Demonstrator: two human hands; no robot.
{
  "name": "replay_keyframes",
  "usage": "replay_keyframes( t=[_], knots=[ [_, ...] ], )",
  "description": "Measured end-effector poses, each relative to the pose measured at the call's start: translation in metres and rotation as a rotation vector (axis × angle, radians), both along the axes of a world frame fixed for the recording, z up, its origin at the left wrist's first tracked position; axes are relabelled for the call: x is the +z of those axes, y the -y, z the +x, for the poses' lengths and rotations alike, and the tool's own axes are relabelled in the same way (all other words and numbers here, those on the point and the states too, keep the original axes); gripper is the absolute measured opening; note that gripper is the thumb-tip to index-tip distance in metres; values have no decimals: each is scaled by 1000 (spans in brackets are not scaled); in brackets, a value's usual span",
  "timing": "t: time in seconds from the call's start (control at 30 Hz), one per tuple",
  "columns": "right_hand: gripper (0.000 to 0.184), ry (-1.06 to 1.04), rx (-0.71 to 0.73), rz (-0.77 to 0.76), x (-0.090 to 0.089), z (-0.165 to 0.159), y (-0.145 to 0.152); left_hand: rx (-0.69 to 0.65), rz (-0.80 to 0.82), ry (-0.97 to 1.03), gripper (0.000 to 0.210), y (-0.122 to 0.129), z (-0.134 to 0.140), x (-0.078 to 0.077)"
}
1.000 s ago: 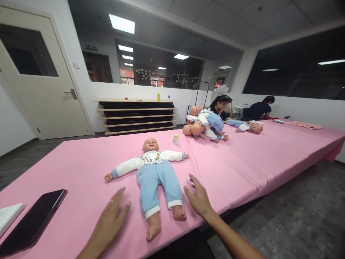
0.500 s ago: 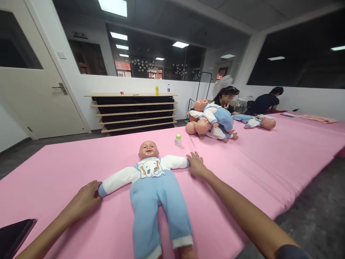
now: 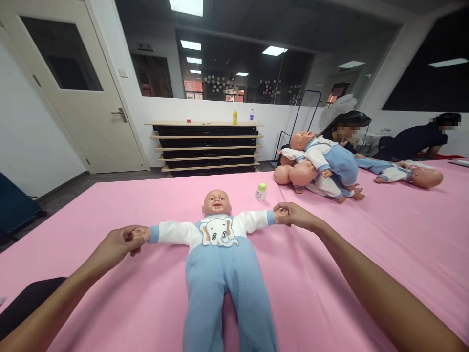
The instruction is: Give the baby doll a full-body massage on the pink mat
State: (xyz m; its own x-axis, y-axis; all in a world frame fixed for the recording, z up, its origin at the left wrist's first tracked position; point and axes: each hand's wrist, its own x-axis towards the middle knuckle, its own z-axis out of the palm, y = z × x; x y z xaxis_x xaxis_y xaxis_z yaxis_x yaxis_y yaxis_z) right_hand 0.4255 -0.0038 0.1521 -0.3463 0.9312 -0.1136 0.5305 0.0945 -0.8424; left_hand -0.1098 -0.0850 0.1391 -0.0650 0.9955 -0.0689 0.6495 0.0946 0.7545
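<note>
A baby doll (image 3: 225,266) in a blue and white outfit with an elephant on the chest lies face up on the pink-covered table (image 3: 120,205). Both its arms stretch out sideways. My left hand (image 3: 119,242) is closed around the doll's hand on the left side of the view. On the other side, my right hand (image 3: 298,216) pinches the doll's other hand between thumb and fingers. A small white jar with a green lid (image 3: 261,192) stands beyond the doll's arm, near my right hand. The doll's feet are cut off by the lower edge.
A pile of dolls (image 3: 322,164) lies at the right back, with another doll (image 3: 403,173) beyond it. Two people sit behind the table's far right side. A dark object (image 3: 31,298) lies at the lower left. Shelves (image 3: 208,146) stand against the wall.
My hands have gone from lying at the doll's cuffs to gripping its hands, and its arms are raised and straighter. The view has swung left.
</note>
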Motion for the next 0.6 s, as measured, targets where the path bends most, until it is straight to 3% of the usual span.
replay_keyframes(
  t=[0.1, 0.23, 0.3, 0.43, 0.5, 0.6],
  knots=[
    [32, -90, -2, 117, 15, -29, -4, 27, 126, -11, 40, -14, 35, 22],
    [34, 59, -83, 478, 20, -104, 0, -27, 301, 15, 33, -48, 101, 33],
    [44, 276, -18, 613, 10, -148, 13, -52, 309, -11, 26, -67, 132, 29],
    [26, 664, 256, 876, -23, -214, 42, -101, 175, -126, 22, -88, 178, 14],
    [25, 726, 290, 915, -33, -228, 50, -127, 137, -138, 24, -91, 189, 13],
    [22, 687, 246, 909, -27, -219, 50, -138, 142, -125, 25, -89, 188, 27]
  ],
)
